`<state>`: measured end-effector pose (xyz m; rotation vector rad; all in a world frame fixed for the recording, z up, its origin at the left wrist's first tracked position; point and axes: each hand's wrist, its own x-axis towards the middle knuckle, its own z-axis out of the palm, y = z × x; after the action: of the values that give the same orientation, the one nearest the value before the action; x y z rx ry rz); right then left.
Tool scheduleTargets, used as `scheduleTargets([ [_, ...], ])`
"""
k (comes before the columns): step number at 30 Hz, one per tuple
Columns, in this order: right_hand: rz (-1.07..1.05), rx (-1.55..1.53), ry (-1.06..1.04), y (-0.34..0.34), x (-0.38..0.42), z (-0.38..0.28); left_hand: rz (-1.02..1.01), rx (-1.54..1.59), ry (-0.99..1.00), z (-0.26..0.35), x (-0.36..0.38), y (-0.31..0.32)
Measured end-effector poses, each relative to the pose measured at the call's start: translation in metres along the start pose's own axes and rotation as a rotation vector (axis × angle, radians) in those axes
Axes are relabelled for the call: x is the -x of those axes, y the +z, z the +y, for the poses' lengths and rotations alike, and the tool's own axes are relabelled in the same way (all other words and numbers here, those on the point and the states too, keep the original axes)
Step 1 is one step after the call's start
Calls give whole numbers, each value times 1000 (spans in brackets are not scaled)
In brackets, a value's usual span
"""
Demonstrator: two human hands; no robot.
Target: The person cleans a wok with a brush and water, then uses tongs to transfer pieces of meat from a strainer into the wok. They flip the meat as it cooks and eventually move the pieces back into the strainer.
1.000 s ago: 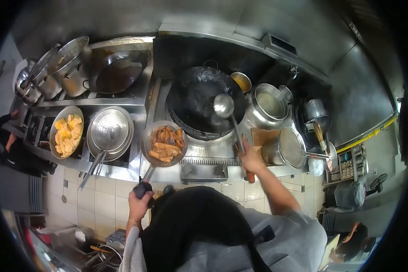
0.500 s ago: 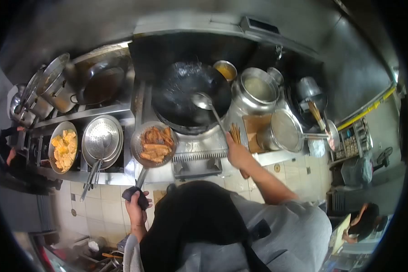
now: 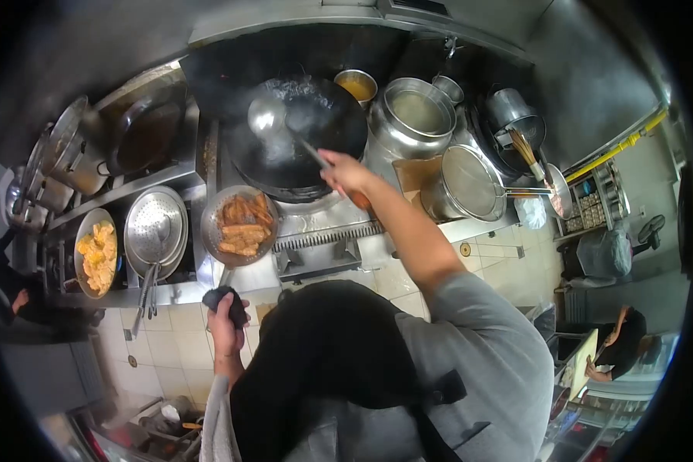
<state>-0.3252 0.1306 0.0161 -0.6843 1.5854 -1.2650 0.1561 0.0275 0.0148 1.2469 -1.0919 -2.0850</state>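
Note:
My left hand (image 3: 225, 331) is closed round a dark cloth (image 3: 227, 306) at the handle end of a long-handled strainer (image 3: 209, 240). Brown fried pieces (image 3: 244, 231) lie in its round bowl, level with the front of the stove. With its fingers wrapped round the handle, my right hand (image 3: 348, 175) grips a ladle (image 3: 267, 117). The ladle's metal bowl is over the left part of a large black wok (image 3: 339, 127), and its wooden handle end points toward me. Pale vapour blurs the wok's inside.
To the left are a bowl of yellow pieces (image 3: 98, 258) and stacked strainers (image 3: 155, 223). A pot of pale liquid (image 3: 420, 108), a small yellow-filled pot (image 3: 356, 86) and a sieve on a pot (image 3: 471, 183) stand right of the wok. People are at both sides, one holding a board (image 3: 584, 362).
My right hand has swung the ladle left and away from me, from the wok's right side to its left. The left hand keeps its hold on the strainer. The whole view has shifted slightly.

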Motion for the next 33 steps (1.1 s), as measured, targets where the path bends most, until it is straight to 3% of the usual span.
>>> scheduleTargets([
  [2,107,71,53,-2,-10,12,-20,-62,6,7,4,7],
  [4,741,1086,-13,13,19,52,12,-79,79,11,8,5],
  [6,556,1022,163,28,104,18,36,17,152,5,4,-1],
  [8,746,1383,-410,34,140,72,108,72,100,-8,-6,-11],
  [9,740,1373,-407,33,136,64,117,63,98,-8,-7,-13],
  [11,172,1064,-59,17,124,26,92,18,-2,-8,-11,-6],
  [12,169,1069,-52,14,119,15,92,22,-10,-8,-12,0],
  [14,333,1093,192,20,102,-4,-7,-51,-13,2,-14,8],
  [15,490,1152,108,21,105,30,-4,-51,29,7,-14,13],
  [16,507,1145,90,32,123,47,80,-93,61,5,-19,12],
  [18,801,1424,-240,46,150,71,45,-30,84,18,-14,24],
  [19,797,1422,-233,47,155,53,47,-34,77,14,-18,23],
  [21,153,948,142,49,154,-7,23,32,18,6,-35,20],
  [23,88,739,-9,16,87,14,-33,-4,-20,9,-40,32],
  [25,314,823,-338,0,23,29,-91,-61,-59,4,-47,40],
  [26,313,822,-338,-1,29,35,-90,-62,-59,0,-49,41],
  [28,589,960,-8,9,60,34,-103,5,-43,3,-54,41],
  [31,561,822,148,21,142,15,-67,57,-56,12,-57,52],
  [33,444,1113,-107,21,175,37,-78,91,-100,-2,-62,43],
])
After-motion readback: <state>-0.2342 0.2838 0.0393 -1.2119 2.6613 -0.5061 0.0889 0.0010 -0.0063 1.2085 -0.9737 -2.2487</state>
